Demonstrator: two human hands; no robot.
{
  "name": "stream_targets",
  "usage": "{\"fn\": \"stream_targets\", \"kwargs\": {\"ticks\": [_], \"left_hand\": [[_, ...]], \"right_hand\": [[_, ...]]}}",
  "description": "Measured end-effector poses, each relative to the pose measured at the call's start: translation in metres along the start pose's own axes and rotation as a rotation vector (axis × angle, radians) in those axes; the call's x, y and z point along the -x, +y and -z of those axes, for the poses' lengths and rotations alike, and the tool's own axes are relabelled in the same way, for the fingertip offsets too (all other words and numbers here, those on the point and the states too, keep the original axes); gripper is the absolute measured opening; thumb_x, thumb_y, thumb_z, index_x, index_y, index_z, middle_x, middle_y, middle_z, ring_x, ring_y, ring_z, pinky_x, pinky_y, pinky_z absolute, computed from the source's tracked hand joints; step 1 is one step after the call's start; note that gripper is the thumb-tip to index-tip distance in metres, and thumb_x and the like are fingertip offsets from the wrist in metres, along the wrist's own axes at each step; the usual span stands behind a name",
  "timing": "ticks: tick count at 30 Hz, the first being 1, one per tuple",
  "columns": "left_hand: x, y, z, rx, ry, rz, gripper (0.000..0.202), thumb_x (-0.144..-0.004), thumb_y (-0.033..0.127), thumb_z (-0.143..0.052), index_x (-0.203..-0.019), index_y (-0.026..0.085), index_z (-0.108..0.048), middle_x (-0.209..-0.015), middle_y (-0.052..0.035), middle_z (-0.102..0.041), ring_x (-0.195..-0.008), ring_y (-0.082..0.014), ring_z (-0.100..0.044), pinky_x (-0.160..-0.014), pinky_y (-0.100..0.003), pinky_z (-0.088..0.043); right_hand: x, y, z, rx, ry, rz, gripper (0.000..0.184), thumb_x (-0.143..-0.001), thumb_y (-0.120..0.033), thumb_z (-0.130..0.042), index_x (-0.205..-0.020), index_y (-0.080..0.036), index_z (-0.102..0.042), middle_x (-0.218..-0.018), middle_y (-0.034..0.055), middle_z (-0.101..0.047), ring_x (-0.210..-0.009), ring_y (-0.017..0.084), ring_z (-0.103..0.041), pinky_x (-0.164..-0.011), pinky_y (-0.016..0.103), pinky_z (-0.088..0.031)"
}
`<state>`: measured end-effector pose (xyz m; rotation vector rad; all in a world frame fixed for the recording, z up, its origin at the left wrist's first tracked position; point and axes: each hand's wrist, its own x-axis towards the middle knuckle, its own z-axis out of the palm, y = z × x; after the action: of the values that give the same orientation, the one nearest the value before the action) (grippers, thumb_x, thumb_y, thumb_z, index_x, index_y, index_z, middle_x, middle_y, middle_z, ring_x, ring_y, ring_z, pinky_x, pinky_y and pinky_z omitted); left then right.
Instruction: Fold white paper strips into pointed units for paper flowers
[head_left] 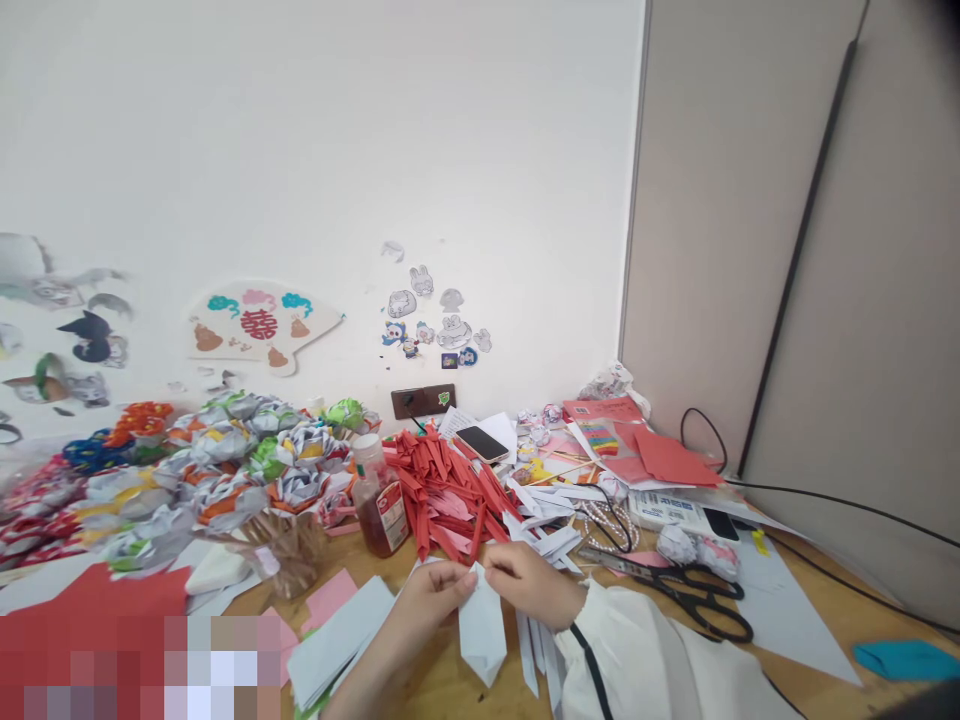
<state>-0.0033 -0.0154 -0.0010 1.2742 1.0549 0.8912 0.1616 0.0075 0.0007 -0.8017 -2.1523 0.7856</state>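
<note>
Both my hands meet low in the middle of the view over the wooden table (pixel 810 690). My left hand (pixel 427 598) and my right hand (pixel 531 582) pinch the top of a folded white paper piece (pixel 482 630), whose pointed end hangs down toward me. Their fingers are closed on its upper edge. My right arm wears a white sleeve (pixel 637 650). Just beyond the hands lies a heap of folded red paper pieces (pixel 446 492), with several folded white pieces (pixel 551 520) to its right.
A red sauce bottle (pixel 379 500), paper flowers (pixel 225 465) in a cup, a phone (pixel 482 443), black scissors (pixel 701 592), red sheets (pixel 660 455), white sheets (pixel 337 640) and black cables (pixel 847 500) crowd the table. A white wall with stickers rises behind, and a beige partition stands on the right.
</note>
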Motion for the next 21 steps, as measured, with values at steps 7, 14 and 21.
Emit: {"fn": "stream_targets", "kwargs": {"ticks": [7,14,21], "left_hand": [[-0.005,-0.004,0.002,-0.107,0.028,-0.059,0.04,-0.059,0.051,-0.061,-0.054,0.012,-0.053,-0.043,0.0066,-0.042,-0.04,-0.0043,-0.029,-0.042,-0.019,-0.018],[-0.009,-0.012,0.004,-0.253,0.102,-0.135,0.041,-0.06,0.052,-0.058,-0.048,0.014,-0.048,-0.04,0.008,-0.035,-0.039,-0.0045,-0.027,-0.041,-0.02,-0.017],[-0.008,-0.012,0.001,-0.144,0.056,-0.114,0.036,-0.06,0.048,-0.061,-0.063,0.014,-0.051,-0.043,0.0074,-0.042,-0.039,-0.0055,-0.035,-0.041,-0.018,-0.022]], "right_hand": [[0.0,0.005,0.001,-0.01,-0.034,0.01,0.017,-0.071,-0.012,-0.04,-0.056,-0.017,-0.036,-0.053,-0.0062,-0.033,-0.052,0.007,-0.031,-0.049,0.018,-0.023],[0.001,0.002,0.0,-0.02,-0.045,0.012,0.016,-0.072,-0.014,-0.042,-0.056,-0.017,-0.037,-0.054,-0.0058,-0.036,-0.053,0.007,-0.034,-0.049,0.018,-0.025],[0.0,0.007,-0.001,0.044,-0.053,0.021,0.015,-0.072,-0.014,-0.044,-0.057,-0.016,-0.043,-0.054,-0.0057,-0.039,-0.052,0.007,-0.036,-0.049,0.018,-0.025]]}}
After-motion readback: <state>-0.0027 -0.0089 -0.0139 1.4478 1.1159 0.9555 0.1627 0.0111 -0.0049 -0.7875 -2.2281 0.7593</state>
